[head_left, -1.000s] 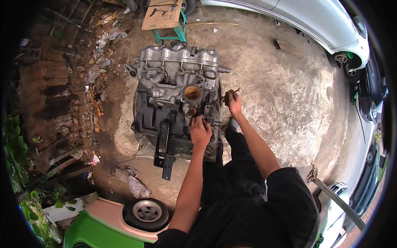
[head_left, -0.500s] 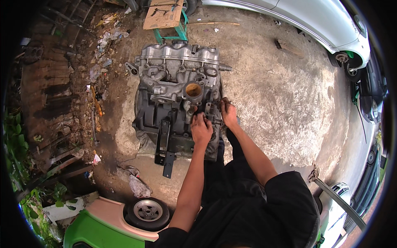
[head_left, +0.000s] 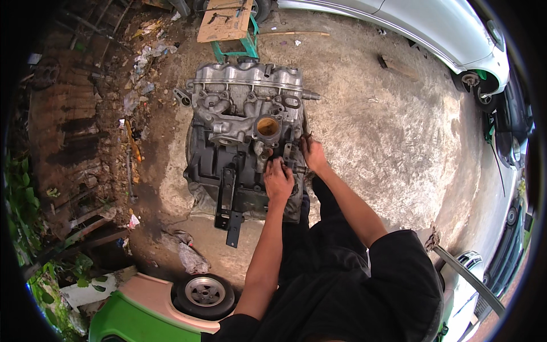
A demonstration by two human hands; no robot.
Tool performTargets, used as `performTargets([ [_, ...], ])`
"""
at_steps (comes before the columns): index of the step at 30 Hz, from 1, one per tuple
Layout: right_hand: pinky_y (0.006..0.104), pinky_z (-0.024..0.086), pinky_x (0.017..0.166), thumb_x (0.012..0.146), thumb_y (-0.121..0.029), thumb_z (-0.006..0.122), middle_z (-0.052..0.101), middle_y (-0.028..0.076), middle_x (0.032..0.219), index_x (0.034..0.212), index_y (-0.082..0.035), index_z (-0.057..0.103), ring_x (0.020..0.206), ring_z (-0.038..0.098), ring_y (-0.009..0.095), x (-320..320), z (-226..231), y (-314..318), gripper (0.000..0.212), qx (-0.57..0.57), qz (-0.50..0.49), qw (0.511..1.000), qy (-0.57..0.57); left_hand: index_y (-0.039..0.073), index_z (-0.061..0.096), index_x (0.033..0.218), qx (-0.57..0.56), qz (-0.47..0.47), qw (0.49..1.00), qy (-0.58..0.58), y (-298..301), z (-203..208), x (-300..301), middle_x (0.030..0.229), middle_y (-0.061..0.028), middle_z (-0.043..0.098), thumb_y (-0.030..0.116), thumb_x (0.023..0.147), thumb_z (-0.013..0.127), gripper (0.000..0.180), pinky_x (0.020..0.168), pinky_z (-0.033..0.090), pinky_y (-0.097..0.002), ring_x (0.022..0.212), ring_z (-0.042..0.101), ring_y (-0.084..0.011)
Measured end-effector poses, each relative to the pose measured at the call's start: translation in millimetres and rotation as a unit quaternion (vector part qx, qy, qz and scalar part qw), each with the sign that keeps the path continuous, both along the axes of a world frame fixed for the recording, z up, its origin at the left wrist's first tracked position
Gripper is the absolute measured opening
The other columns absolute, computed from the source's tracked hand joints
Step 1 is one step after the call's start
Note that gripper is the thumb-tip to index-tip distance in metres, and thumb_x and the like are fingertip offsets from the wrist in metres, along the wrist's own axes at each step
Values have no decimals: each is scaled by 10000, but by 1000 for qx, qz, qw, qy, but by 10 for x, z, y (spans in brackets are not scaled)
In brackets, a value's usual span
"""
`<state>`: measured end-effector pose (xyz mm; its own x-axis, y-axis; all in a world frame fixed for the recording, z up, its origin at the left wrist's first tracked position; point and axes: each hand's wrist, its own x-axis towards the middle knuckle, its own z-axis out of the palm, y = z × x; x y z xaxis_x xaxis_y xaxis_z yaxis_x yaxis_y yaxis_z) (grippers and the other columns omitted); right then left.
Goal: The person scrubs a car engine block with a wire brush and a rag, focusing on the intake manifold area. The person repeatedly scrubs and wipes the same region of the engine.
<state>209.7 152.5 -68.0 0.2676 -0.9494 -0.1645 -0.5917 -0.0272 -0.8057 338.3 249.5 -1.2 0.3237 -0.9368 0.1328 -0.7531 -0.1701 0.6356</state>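
Change: since a second earlier, the right hand [head_left: 313, 155] had been drawn in from the engine's right edge toward the left hand [head_left: 278, 181], so that both were now set close together on the near right part of the engine [head_left: 245, 137].
Risk, near: skinned knuckles were judged likely if a tight fitting gave way suddenly, since both hands were crowded among sharp cast edges and brackets.
Risk, footing: the engine was seen resting on rags on bare concrete [head_left: 399, 131]; it could be rocked by hard pulling, and fingers could be pinched beneath it.
Risk, small parts: anything loosened could be dropped into the dirt and litter to the left and lost.
Left hand: curled shut, pressed knuckles-up on the dark lower block; what was gripped beneath it could not be told.
Right hand: fingers bent around a small dark piece at the engine's right edge; whether it was a tool or a fitting could not be told.
Engine: lying just ahead of the person's knees, its silver top farthest away, below a green stool [head_left: 236, 48].
Far: a white car [head_left: 433, 34] was parked beyond.
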Motion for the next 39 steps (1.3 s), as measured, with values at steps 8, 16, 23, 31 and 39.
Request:
performTargets([
  [8,527,473,683,962,-115,501,607,316,893,1085,56,535,825,595,488,32,45,59,213,-50,7,998,-30,-2,496,928,-3,-2,1000,3,-3,12,3,800,-178,542,25,805,540,134,719,448,-506,811,550,-391],
  [16,527,466,643,971,-127,496,590,316,781,1025,48,553,771,593,488,111,-100,46,192,-75,-62,994,-38,5,491,901,-2,9,1000,-9,-4,-17,-16,800,-181,533,27,800,539,114,728,436,-518,825,541,-404],
  [23,503,471,666,976,-169,513,581,323,789,960,38,575,807,581,499,82,-275,-87,217,-19,-71,995,-64,16,568,1143,99,10,995,-4,43,-81,1,1004,-221,664,114,852,555,308,903,471,-548,1089,581,-458],
  [31,376,438,507,887,-217,620,511,88,621,881,-19,601,559,554,260,79,-1119,-582,199,357,-53,926,-109,21,569,1165,136,3,991,4,47,-110,32,1008,-203,675,132,848,566,336,926,471,-533,1111,579,-453],
  [39,316,343,417,949,-305,519,646,117,635,817,0,664,411,460,171,-296,-550,-707,362,318,-291,848,-308,9,520,946,-14,8,1000,2,5,-4,-8,813,-182,530,42,830,521,121,700,453,-519,824,552,-405],
])
